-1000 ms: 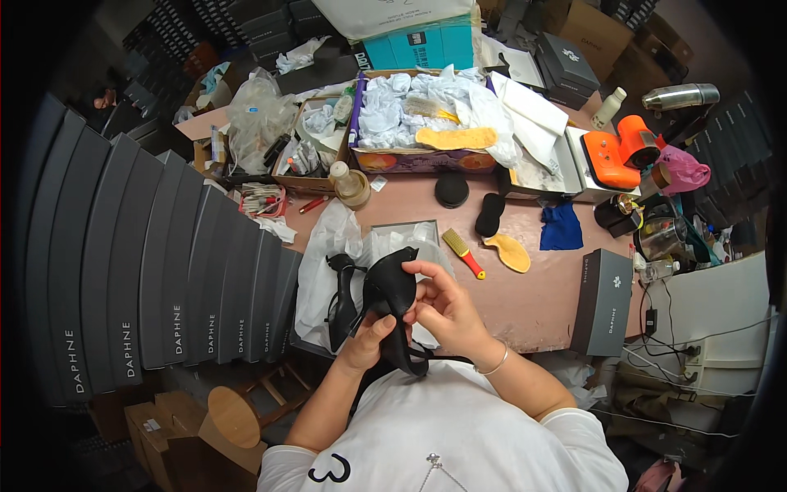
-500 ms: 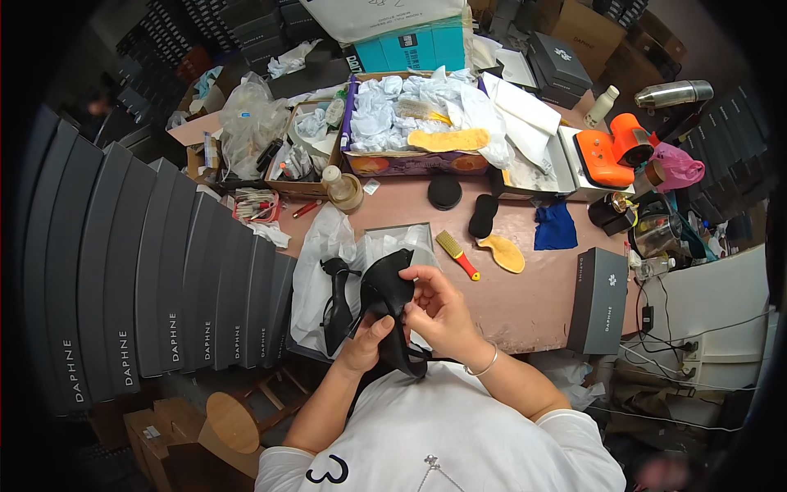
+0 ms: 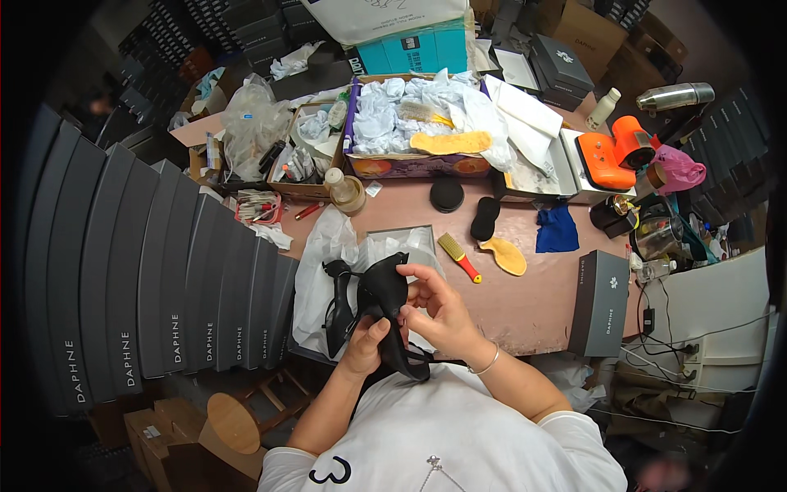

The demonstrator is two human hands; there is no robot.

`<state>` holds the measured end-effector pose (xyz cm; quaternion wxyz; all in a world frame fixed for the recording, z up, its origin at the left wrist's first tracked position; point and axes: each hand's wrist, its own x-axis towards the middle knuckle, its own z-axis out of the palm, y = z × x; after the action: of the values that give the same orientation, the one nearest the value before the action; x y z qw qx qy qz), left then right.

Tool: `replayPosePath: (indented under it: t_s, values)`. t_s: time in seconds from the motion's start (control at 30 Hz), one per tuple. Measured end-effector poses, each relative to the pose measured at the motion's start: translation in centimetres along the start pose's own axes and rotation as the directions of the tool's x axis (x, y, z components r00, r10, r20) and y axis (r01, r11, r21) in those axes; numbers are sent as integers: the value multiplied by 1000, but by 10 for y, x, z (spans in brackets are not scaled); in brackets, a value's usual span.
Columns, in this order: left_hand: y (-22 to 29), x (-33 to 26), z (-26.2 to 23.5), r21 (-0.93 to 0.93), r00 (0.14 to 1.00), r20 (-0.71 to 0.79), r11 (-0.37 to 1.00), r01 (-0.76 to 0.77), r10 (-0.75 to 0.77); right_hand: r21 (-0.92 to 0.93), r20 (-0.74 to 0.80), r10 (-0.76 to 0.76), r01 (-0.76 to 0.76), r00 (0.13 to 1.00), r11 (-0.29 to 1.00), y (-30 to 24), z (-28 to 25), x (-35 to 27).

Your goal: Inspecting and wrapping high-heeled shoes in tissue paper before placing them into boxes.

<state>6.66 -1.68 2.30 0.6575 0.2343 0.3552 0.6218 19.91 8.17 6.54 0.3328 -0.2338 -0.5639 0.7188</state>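
A smooth black strappy shoe (image 3: 384,287) lies between both hands: the left hand (image 3: 365,348) clasps its middle, thumb uppermost; the right hand (image 3: 443,316), fingers half-curled, grips its right edge.

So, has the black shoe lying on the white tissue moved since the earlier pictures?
No. The lying black shoe keeps its place on the white tissue and its spacing from the red-handled brush; only the whole view shifted slightly.

black strapped shoe (image 3: 382,285) | tilted | between left hand (image 3: 366,348) and right hand (image 3: 441,316)
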Motion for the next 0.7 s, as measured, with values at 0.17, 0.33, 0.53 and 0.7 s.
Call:
replayPosePath:
  t_s: [0.17,0.33,0.53,0.7]
  values:
    - [1,1,4,28,998,-57,999,24,-22,-60,-5,57,-57,998,997,4,-1,0]
    - [0,2,2,35,998,-59,999,14,-12,-44,29,14,-13,999,999,-1,-2,2]
    - [2,1,6,23,999,-52,1000,4,-3,8,49,52,-53,997,999,-2,-3,2]
    - [2,1,9,29,997,-77,999,18,-16,-68,-25,55,-56,998,996,4,0,0]
